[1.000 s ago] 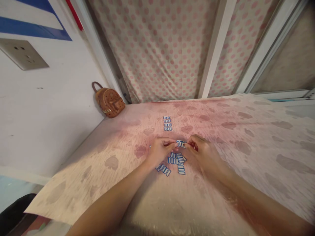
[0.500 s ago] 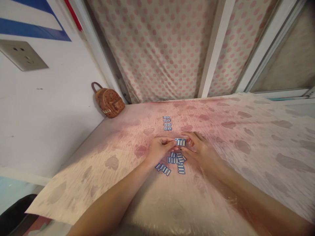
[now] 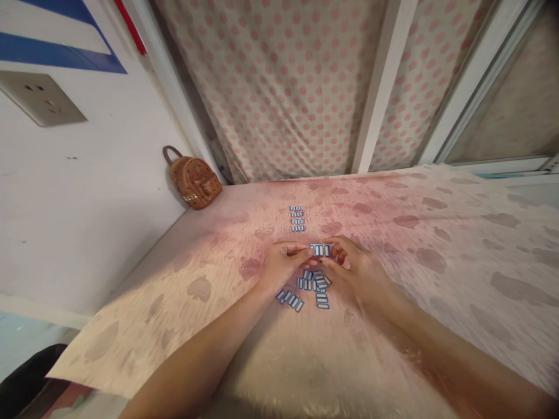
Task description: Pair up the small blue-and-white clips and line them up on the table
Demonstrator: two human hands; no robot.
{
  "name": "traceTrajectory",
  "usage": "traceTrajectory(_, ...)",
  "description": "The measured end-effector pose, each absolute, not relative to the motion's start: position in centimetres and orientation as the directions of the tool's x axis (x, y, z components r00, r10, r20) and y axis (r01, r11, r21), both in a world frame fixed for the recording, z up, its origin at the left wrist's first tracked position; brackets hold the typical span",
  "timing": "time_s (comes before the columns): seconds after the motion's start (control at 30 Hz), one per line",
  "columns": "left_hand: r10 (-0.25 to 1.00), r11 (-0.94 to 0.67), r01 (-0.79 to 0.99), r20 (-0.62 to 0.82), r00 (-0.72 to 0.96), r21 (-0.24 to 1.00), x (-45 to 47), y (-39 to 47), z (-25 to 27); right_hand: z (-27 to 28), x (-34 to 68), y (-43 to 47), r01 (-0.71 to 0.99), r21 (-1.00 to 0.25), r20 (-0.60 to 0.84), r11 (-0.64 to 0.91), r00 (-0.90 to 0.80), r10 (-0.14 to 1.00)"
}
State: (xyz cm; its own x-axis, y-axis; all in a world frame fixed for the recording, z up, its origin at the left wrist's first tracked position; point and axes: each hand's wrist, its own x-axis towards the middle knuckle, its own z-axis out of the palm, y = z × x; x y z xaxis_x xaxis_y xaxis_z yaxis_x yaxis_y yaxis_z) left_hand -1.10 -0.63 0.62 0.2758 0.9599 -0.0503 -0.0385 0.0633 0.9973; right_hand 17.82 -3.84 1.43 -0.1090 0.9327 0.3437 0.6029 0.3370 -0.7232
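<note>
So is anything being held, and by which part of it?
The left hand pinches a blue-and-white strip by its left end. The right hand is by the right end; whether it touches cannot be told.

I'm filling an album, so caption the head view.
Left hand holding a blue-and-white strip, right hand beside it, similar pieces on the tablecloth.

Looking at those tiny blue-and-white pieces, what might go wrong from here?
The strip might slip, since the left hand seems to pinch only its left end. The right hand is close to the overlapping pieces, so a brush could scatter them. The neat rows beyond could perhaps be nudged.
</note>
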Motion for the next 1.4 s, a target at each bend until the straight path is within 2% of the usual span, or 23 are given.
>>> traceTrajectory(0.1, 0.968, 0.015, -0.017, -0.010, 0.250, 1.000, -1.0, -0.7, 0.7, 1.4, 17.9, -3.7, 0.467, -0.855, 0.221, 0.225, -0.065, 0.973)
traceTrajectory(0.23, 0.971, -0.032, 0.004, 0.030, 0.238, 0.999, -0.7, -0.9, 0.6, 1.2, 18.1, -3.3, 0.333, -0.918, 0.204, 0.214, -0.066, 0.977)
traceTrajectory(0.37, 0.970, -0.064, 0.014, 0.059, 0.234, 0.998, -0.5, -1.0, 0.1, 1.2, 18.0, -3.4, 0.328, -0.923, 0.193, 0.204, -0.065, 0.979)
traceTrajectory(0.57, 0.966, -0.033, 0.005, 0.030, 0.257, 0.999, -0.7, -0.9, 0.4, 1.6, 17.9, -3.6, 0.369, -0.907, 0.195, 0.204, -0.060, 0.979)
traceTrajectory(0.73, 0.952, -0.153, 0.101, 0.119, 0.281, 0.983, -1.1, -0.8, 1.3, 1.6, 18.1, -3.5, 0.419, -0.886, 0.190, 0.200, -0.068, 0.980)
traceTrajectory(0.9, 0.953, -0.201, 0.160, 0.155, 0.259, 0.966, -1.3, -0.1, 1.1, 1.3, 18.0, -3.3, 0.340, -0.916, 0.195, 0.212, -0.083, 0.977)
traceTrajectory(1.0, 0.974, -0.181, 0.193, 0.149, 0.168, 0.964, -2.1, 1.6, 0.8, 0.9, 18.2, -3.0, 0.300, -0.929, 0.214, 0.215, -0.037, 0.976)
traceTrajectory(1.17, 0.996, -0.075, 0.441, 0.089, -0.011, 0.894, -3.4, 5.6, 0.5, 0.8, 18.7, -2.6, 0.278, -0.929, 0.248, 0.244, -0.020, 0.968)
traceTrajectory(1.27, 0.998, -0.017, 0.609, 0.047, -0.034, 0.793, -3.2, 7.0, 0.2, 0.9, 18.9, -2.5, 0.288, -0.922, 0.263, 0.258, -0.020, 0.965)
traceTrajectory(1.4, 0.999, 0.004, 0.703, 0.028, -0.034, 0.711, -2.6, 7.8, -0.4, 0.6, 18.9, -2.4, 0.307, -0.910, 0.283, 0.280, -0.037, 0.959)
